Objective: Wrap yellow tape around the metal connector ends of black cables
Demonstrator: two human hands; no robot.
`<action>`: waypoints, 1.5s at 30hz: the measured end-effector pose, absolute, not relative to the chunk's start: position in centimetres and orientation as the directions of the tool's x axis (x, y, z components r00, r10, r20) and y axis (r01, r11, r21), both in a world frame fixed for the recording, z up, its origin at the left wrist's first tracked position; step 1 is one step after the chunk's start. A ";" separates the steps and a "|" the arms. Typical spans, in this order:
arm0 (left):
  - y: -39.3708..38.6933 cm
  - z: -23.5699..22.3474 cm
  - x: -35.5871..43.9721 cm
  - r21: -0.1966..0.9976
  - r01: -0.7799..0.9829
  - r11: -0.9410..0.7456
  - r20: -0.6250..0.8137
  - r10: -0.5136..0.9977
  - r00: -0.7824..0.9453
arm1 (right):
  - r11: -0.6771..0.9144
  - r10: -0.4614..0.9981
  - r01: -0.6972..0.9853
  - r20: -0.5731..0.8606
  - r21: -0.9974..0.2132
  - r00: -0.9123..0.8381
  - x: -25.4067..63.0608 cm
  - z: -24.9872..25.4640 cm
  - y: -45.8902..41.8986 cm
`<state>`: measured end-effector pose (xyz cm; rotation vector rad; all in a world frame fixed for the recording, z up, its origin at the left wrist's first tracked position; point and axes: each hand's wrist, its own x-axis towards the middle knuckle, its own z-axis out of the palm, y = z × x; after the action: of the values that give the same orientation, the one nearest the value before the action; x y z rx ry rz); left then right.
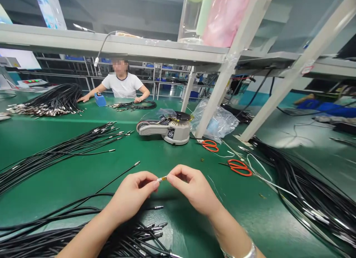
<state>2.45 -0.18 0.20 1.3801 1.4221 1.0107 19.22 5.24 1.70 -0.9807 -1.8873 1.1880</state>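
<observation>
Head view: metal tip (160,179) between hands (132,193).

left hand (135,194) and right hand (196,189) meet at a metal tip (159,180)

each pinches one end, yellow tape (164,178) showing between, above the green worktop (172,158). black cables (126,238) lie beneath the left forearm (96,230); more bundles (30,167) (289,176) lie left and right. a tape dispenser (178,134) stands ahead, two orange scissors (210,145) (240,168) to its right, a clear bag (224,123) behind a white post (215,93). across the worktop a co-worker (119,82) in a white shirt (125,87) rests one hand (84,99) near a blue box (100,100) and the other (138,99) at a cable coil (132,105).
</observation>
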 end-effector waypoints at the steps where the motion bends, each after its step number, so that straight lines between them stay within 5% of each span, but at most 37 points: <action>1: -0.2 0.2 2.5 0.959 0.278 0.045 -0.048 0.999 0.003 | 0.285 0.867 0.229 0.149 -0.931 -0.475 19.2 1.6 5.2; 18: 0.2 -0.1 2.6 0.981 -0.069 0.180 -0.181 0.983 -0.011 | 0.192 0.882 0.144 0.107 -0.971 -0.458 19.0 0.9 5.2; 45: -0.5 0.2 2.9 0.928 0.372 0.029 -0.035 0.999 0.008 | 0.178 0.856 0.224 0.038 -0.958 -0.515 18.9 1.0 5.3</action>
<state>2.89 -0.53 0.24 1.4644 1.4878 0.9692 18.89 5.26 0.95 -1.0163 -1.8587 1.3571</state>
